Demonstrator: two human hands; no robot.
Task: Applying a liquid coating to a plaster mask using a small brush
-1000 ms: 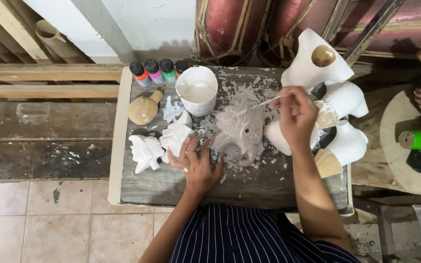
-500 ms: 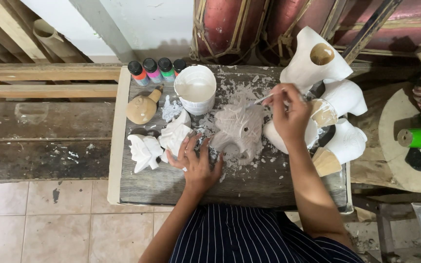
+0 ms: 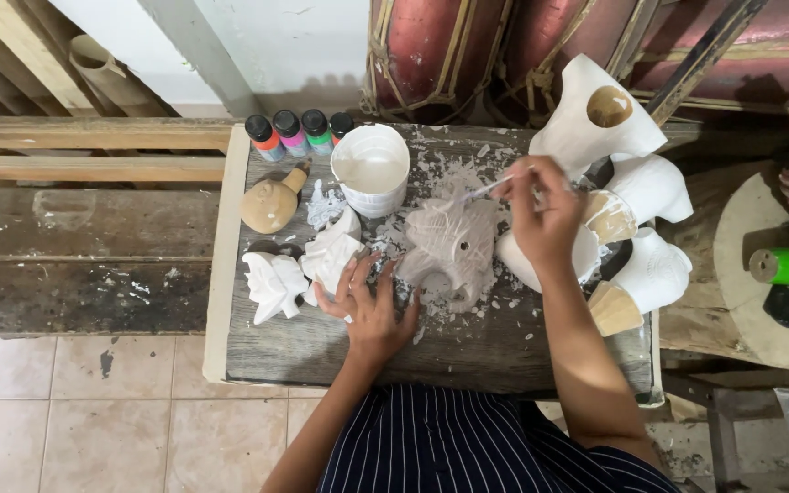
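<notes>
since a moment ago my right hand (image 3: 545,215) has drawn the thin brush (image 3: 484,191) back, pinching it above the grey carved mask (image 3: 449,251) mid-table; my left hand (image 3: 369,306) rests spread, touching the mask's edge beside the white carved pieces (image 3: 308,269).

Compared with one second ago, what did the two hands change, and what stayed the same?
The right hand, holding a thin brush, lifted up and away from the carved mask, toward the far edge of the board. The left hand kept resting on the board beside the mask, near the small white carvings. The white cup, paint bottles and white pieces on the right did not move.
</notes>
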